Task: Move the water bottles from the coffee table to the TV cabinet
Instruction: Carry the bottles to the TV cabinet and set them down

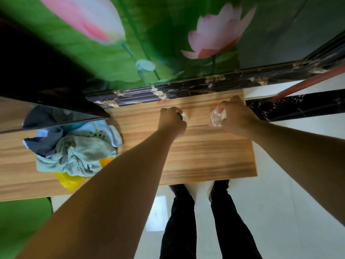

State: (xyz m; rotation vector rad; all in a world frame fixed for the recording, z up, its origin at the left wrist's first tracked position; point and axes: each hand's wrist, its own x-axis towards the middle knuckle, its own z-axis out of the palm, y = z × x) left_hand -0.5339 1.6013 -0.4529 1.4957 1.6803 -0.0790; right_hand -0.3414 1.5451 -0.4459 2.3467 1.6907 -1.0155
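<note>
I look straight down on the wooden TV cabinet top (205,157). My left hand (170,121) grips the top of a clear water bottle (183,116) with a green cap, which stands upright near the back of the cabinet. My right hand (236,116) holds the top of a second clear bottle (215,118) with a red label, upright to the right of the first. Both bottles are mostly hidden under my hands. The coffee table is out of view.
A heap of pale blue and grey cloths (74,148) over a yellow bag (69,181) lies on the cabinet's left part. The dark TV screen (46,109) leans at the far left. A black marble ledge (186,88) and a lotus mural run behind. White floor lies right.
</note>
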